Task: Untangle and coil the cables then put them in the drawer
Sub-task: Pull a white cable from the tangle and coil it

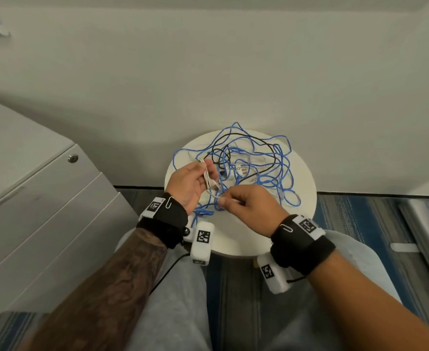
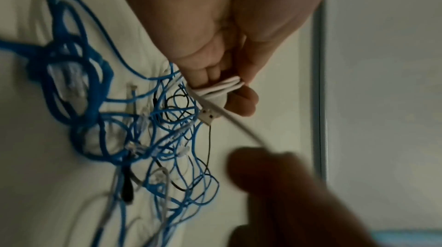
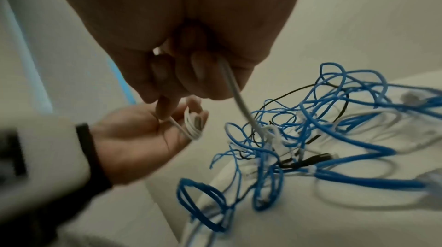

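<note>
A tangle of blue cable point(image 1: 266, 171), a thin black cable point(image 1: 246, 141) and white cables lies on a round white table point(image 1: 304, 178). My left hand point(image 1: 192, 181) holds a small coil of white cable point(image 1: 208, 177) between thumb and fingers; the coil point(image 2: 222, 86) shows a USB plug point(image 2: 208, 115) hanging off it. My right hand point(image 1: 243, 203) pinches the same white cable's free run point(image 3: 235, 96), which leads down into the tangle point(image 3: 299, 137). Both hands hover over the table's near left part.
A grey drawer cabinet point(image 1: 44, 211) with a lock point(image 1: 72, 158) stands to the left, its drawers closed. A white wall rises behind the table. My legs in grey trousers sit below, on blue striped carpet point(image 1: 360, 216).
</note>
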`<act>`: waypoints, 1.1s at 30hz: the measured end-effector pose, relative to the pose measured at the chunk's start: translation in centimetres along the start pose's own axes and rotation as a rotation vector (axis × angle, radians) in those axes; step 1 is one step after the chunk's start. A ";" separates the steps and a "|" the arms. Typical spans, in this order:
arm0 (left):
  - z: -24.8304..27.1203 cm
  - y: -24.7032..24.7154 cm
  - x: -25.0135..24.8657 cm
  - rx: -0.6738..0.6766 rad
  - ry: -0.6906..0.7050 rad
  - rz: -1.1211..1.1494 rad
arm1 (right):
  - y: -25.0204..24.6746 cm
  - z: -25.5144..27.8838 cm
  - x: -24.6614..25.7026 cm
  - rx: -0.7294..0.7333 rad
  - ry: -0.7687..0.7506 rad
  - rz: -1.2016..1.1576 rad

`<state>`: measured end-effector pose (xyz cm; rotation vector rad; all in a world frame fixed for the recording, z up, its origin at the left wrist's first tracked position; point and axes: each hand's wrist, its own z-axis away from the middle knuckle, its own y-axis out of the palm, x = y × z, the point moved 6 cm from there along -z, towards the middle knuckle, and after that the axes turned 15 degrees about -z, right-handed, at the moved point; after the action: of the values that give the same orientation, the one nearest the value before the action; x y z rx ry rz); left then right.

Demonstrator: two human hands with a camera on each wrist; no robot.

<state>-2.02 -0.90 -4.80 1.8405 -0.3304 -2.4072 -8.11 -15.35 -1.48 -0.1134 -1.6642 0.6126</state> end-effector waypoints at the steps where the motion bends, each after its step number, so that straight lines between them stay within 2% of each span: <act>1: 0.2 0.3 -0.1 0.007 0.015 -0.068 | -0.6 0.1 0.5 -0.036 -0.008 -0.068; 4: 1.2 1.8 -0.1 0.099 0.036 -0.283 | -2.2 0.1 1.3 -0.146 -0.032 -0.227; 6: 2.0 3.2 0.4 0.199 0.024 -0.325 | -3.1 -0.1 1.3 -0.216 -0.057 -0.242; 12: 3.0 4.5 0.9 0.332 -0.061 -0.162 | -4.5 -1.5 -1.8 -0.401 0.036 -0.327; 17: 3.6 4.8 0.4 0.448 -0.133 0.079 | -3.7 -1.8 -3.2 -0.372 0.096 -0.335; 21: 2.5 3.4 -0.7 0.324 -0.141 0.444 | -1.3 -1.4 -3.3 -0.222 0.193 -0.278; 25: 0.6 0.9 -0.8 0.140 -0.060 0.556 | 1.4 -1.0 -2.1 -0.036 0.144 -0.174; 27: -0.1 -0.5 -0.5 0.050 -0.018 0.505 | 1.7 -1.0 -1.5 0.022 0.089 -0.054; 29: -0.4 -1.3 -0.3 -0.023 0.014 0.358 | 1.7 -0.9 -0.9 0.051 0.039 0.018; 31: -0.2 -1.4 -0.3 -0.071 0.043 0.189 | 1.2 -0.7 -0.1 0.040 0.019 -0.017; 33: 0.0 -1.4 -0.2 -0.112 0.085 -0.028 | 0.4 -0.5 0.8 0.008 0.022 -0.155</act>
<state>-1.83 0.53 -4.90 1.9031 -0.1600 -2.3055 -7.91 -14.47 -0.90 0.0143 -1.6323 0.4988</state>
